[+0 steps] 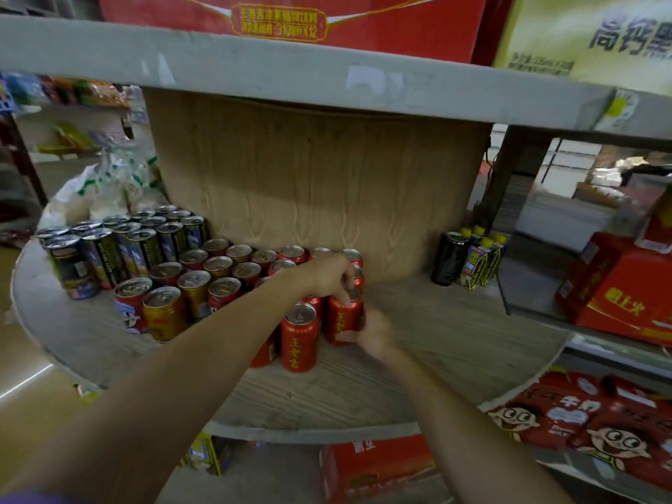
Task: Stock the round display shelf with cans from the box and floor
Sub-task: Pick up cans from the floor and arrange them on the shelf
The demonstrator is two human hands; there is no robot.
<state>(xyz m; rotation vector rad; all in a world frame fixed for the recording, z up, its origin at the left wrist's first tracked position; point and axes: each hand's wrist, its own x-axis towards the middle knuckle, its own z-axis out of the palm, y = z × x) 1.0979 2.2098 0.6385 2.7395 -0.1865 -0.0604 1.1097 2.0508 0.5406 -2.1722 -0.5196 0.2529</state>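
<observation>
- Round display shelf (pixel 454 343), grey wood-grain deck filling the middle of the frame: it is carrying stock on its left half only; the right half is lying bare up to a small cluster of dark bottles (pixel 469 260) at right centre. In my judgement the fill should keep running rightward along the central drum (pixel 320 183).
- Cartons: a red box (pixel 374 467) is sitting on the floor at lower centre, likely the supply.
- Block of red and gold cans (pixel 218 271), centre left: standing upright, rows touching, dark cans behind at left.
- Left hand (pixel 329 274), centre: reaching over the block, its fingers are curling down onto the rim of the red can being placed (pixel 343 316).
- Right hand (pixel 376 332), just right of that can: blurred, it is cupping the can's side.
- That can, mid-frame, is standing on the deck beside a front red can (pixel 299 336). To seat it well, I would press it flush against its neighbours, label outward, before letting go.
</observation>
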